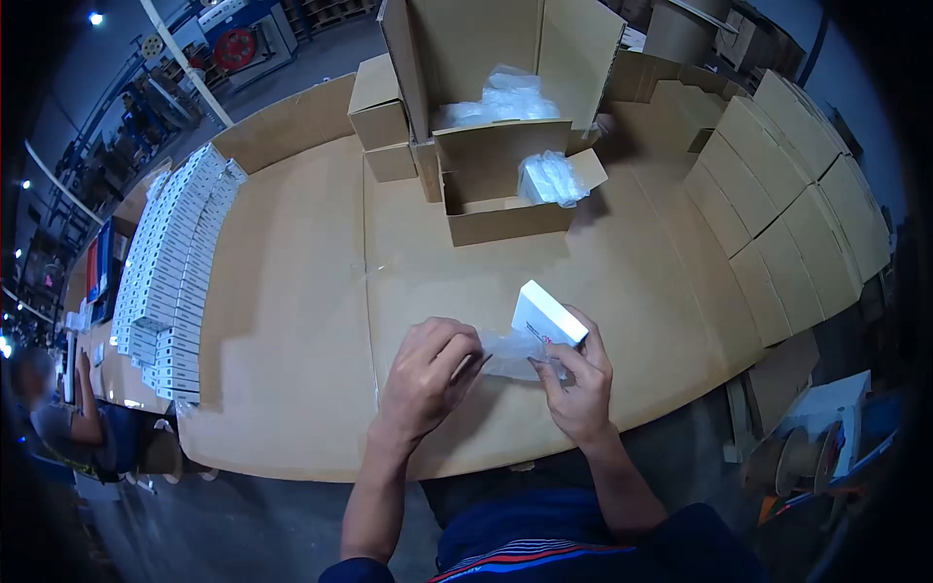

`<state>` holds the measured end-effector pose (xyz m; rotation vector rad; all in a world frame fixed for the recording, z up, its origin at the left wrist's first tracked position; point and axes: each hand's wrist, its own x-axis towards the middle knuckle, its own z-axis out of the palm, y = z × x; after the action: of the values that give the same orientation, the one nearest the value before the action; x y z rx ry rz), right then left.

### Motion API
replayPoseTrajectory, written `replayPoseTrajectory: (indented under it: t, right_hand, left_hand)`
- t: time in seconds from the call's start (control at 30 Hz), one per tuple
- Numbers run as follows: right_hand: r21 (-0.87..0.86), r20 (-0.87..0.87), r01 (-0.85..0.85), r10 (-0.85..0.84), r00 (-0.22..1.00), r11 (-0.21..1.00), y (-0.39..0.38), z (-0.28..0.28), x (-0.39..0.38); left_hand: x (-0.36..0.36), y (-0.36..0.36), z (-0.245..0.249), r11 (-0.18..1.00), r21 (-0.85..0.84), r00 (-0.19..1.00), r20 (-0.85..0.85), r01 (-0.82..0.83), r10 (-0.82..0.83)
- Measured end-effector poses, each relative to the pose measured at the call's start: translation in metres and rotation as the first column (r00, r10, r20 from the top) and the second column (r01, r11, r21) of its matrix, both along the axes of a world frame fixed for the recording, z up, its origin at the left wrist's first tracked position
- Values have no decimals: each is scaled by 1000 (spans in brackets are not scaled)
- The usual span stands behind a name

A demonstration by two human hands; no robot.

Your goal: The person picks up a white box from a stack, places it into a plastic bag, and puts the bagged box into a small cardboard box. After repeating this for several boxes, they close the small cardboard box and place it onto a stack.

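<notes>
Over the front of the cardboard-covered table, my left hand (432,377) pinches one end of a clear plastic bag (510,352). My right hand (581,374) grips a small white box (546,313) with dark print, and its thumb and finger also hold the bag's other end. The box is tilted and sticks up above the bag. Beyond my hands stands an open cardboard box (510,228) with a plastic-wrapped package (554,180) at its right end. Behind it a larger open carton (578,58) holds several clear plastic bags (505,95).
Long stacked rows of small white boxes (180,262) line the table's left side. Closed brown cartons (787,204) are stacked along the right edge, and smaller cartons (379,112) stand beside the large one. A seated person (83,418) is at far left.
</notes>
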<state>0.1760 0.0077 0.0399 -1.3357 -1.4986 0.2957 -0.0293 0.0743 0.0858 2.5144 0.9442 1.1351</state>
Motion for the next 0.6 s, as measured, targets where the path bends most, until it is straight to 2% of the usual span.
replayPoseTrajectory:
  t: [0.13, 0.23, 0.3, 0.4, 0.53, 0.6]
  right_hand:
    - [-11, -16, -17, 17, 1000, 1000, -1, -1, 0]
    - [-98, -17, -50, 48, 999, 994, -3, 2, 1]
    - [-86, -78, -87, 80, 994, 993, -1, 2, 0]
    - [-155, -70, -91, 81, 994, 984, -3, 10, -2]
    - [-274, -85, -89, 69, 994, 957, -9, 2, 1]
    - [-273, -65, -120, 106, 992, 955, -11, -1, 3]
  left_hand:
    - [-4, 3, 6, 983, -109, 986, -65, 147, -154]
    - [-4, 5, 16, 957, -182, 960, -128, 225, -250]
    - [-4, 8, 20, 938, -203, 935, -161, 282, -316]
    - [-7, 10, 25, 929, -305, 912, -283, 209, -297]
    - [-6, 14, 23, 926, -369, 926, -314, 86, -211]
    - [-4, 16, 22, 925, -372, 948, -262, 71, -179]
